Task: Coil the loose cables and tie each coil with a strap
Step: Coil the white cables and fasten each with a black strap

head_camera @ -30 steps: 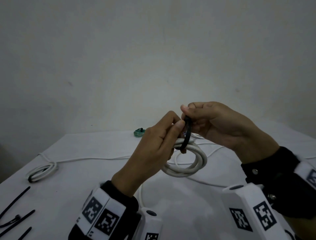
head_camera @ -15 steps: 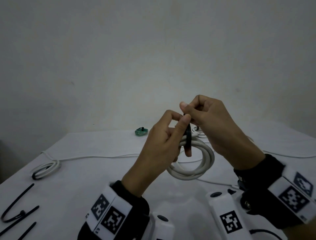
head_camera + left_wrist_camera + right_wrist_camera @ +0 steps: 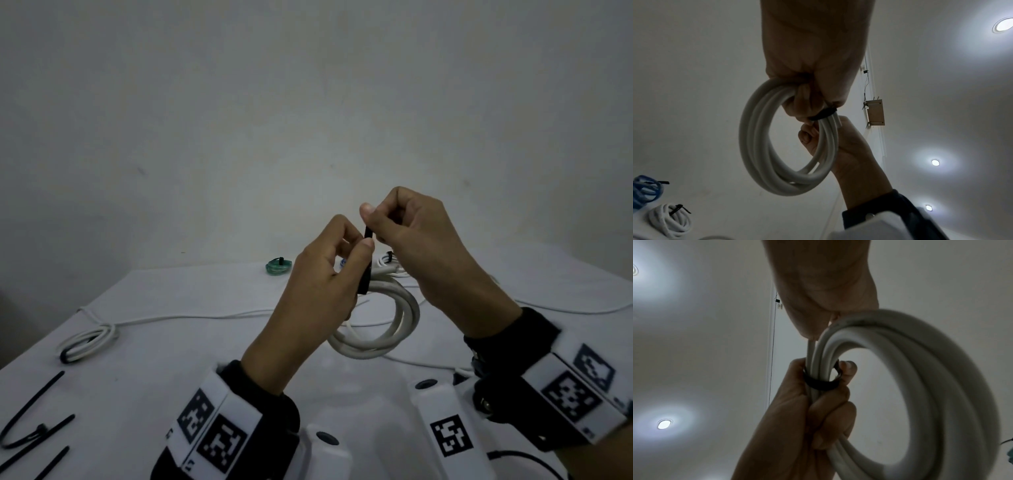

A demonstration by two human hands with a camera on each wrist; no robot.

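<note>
head view: both hands are raised above the worktop [image 3: 178,342], close together at the middle. the left hand [image 3: 318,291] curls its fingers around the white cable coil [image 3: 394,329], which hangs off the worktop with its loop toward 5 o'clock of that hand. a black strap [image 3: 365,263] wraps the gathered strands; the right hand [image 3: 418,246] pinches the strap's upper end between thumb and forefinger, and the left thumb presses against the strap just below.

left wrist view: the strap [image 3: 823,114] rings the coil [image 3: 764,146] at its 1 o'clock, with fingers of both hands on either side of it.

on the worktop, a green coil [image 3: 278,266] lies at 12 o'clock, a partly wound white cable [image 3: 87,342] at 9 o'clock, and spare black straps [image 3: 34,428] at 8 o'clock. the left wrist view also shows a tied blue coil [image 3: 645,191] and a tied white coil [image 3: 670,219].
</note>
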